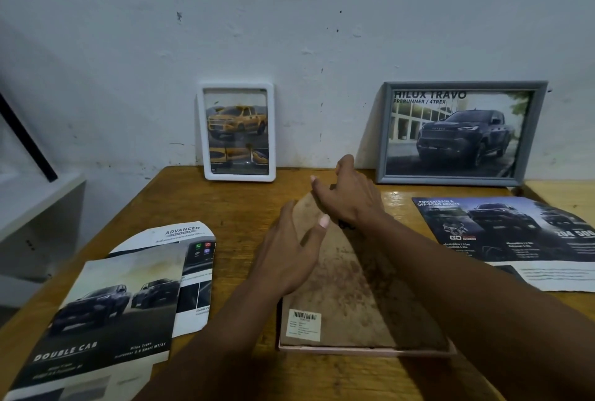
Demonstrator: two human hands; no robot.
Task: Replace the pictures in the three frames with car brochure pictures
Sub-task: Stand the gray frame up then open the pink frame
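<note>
While the third frame (363, 350) lies face down at the middle of the wooden table (225, 204), brown backing board (354, 288) uppermost, the left hand (289, 256) is laid on the board's left edge with fingers straight. The right hand (349, 199) is held at the board's far end, fingers loosely extended, nothing gripped. A white frame (272, 130) and a grey frame (535, 130), both filled with truck pictures, are leaned against the far wall (289, 30). Cut brochure sheets are spread at near left (106, 310) and at right (508, 230).
</note>
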